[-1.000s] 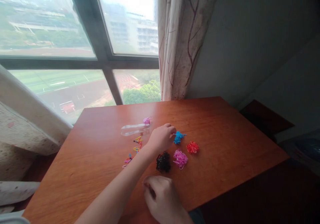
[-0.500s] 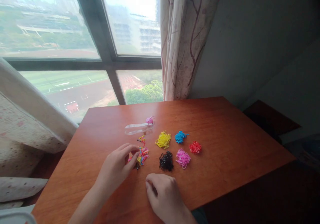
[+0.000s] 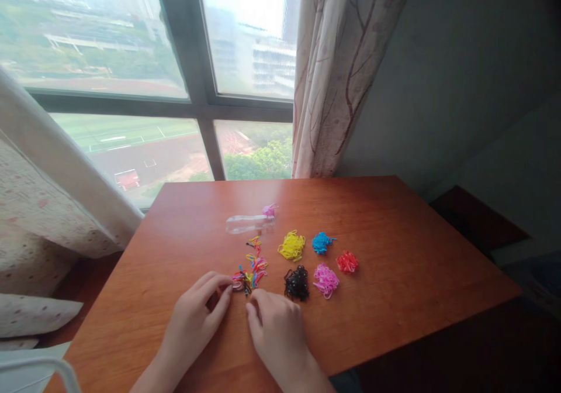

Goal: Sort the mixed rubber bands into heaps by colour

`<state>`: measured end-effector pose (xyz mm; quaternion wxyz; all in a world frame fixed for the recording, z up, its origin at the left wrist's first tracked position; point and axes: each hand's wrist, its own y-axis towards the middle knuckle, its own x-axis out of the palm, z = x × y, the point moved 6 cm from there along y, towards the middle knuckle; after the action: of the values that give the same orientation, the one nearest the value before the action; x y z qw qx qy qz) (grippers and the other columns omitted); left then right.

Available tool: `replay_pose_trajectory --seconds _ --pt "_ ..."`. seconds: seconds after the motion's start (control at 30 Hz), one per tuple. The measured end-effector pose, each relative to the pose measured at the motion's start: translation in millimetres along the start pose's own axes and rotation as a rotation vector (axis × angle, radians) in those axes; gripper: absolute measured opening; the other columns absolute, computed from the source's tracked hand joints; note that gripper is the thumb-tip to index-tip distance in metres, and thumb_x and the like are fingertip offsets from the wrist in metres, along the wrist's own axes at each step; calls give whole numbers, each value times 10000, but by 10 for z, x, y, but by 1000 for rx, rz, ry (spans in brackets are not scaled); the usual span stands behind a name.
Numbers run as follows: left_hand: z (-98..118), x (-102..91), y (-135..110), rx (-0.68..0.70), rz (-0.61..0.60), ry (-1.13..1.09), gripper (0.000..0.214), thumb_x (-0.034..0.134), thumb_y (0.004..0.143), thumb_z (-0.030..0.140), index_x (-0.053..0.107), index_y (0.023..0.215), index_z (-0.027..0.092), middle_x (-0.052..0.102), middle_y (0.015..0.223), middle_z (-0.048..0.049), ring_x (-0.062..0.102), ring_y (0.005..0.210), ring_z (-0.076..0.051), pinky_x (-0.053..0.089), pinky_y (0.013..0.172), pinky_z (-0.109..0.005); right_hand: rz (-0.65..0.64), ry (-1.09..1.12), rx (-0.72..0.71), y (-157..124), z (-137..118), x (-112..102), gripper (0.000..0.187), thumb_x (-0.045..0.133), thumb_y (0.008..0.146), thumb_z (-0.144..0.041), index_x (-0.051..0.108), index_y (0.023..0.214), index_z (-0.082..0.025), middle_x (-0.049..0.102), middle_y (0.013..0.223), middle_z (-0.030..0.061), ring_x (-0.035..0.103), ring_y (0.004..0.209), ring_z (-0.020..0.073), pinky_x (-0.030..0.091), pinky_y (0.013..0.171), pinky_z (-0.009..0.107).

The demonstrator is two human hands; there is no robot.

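Note:
My left hand (image 3: 199, 311) is closed in a pinch at the left edge of a pile of mixed-colour rubber bands (image 3: 249, 276). Its thumb and forefinger tips touch or nearly touch the bands; whatever lies between them is too small to make out. Just below the same pile rests my right hand (image 3: 279, 326), fingers curled and thumb close to the forefinger, their contents hidden. Right of the pile lie sorted heaps of rubber bands: black (image 3: 297, 283), yellow (image 3: 292, 245), pink (image 3: 326, 280), blue (image 3: 322, 242) and red (image 3: 347, 262).
A clear plastic bottle (image 3: 245, 224) lies on its side at the back of the wooden table (image 3: 394, 235), with a pink piece (image 3: 270, 210) at its right end. Windows and a curtain (image 3: 324, 89) stand behind. A white rim (image 3: 44, 365) shows at lower left.
My left hand has drawn back toward me from over the mixed pile to its left edge. My right hand has moved left and up to the pile. The view has shifted slightly.

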<state>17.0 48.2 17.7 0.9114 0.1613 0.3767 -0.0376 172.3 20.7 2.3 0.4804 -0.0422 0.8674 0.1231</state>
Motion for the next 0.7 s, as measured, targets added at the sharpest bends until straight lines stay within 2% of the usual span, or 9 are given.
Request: replay_pose_trajectory --seconds 0.23,0.7 --pt "-2 20 -8 11 -5 6 155 520 924 273 666 916 219 661 807 9 608 660 -124 493 638 -213 17 -61 92 121 -71 80 88 639 891 -165 603 865 -241 707 792 -10 677 718 202 341 587 270" --pt "4 19 -24 16 -18 9 149 515 929 276 655 920 223 647 812 11 602 654 -121 493 639 -220 53 -47 83 139 -67 94 103 642 879 -139 619 884 -239 712 786 -13 678 708 197 357 589 262"
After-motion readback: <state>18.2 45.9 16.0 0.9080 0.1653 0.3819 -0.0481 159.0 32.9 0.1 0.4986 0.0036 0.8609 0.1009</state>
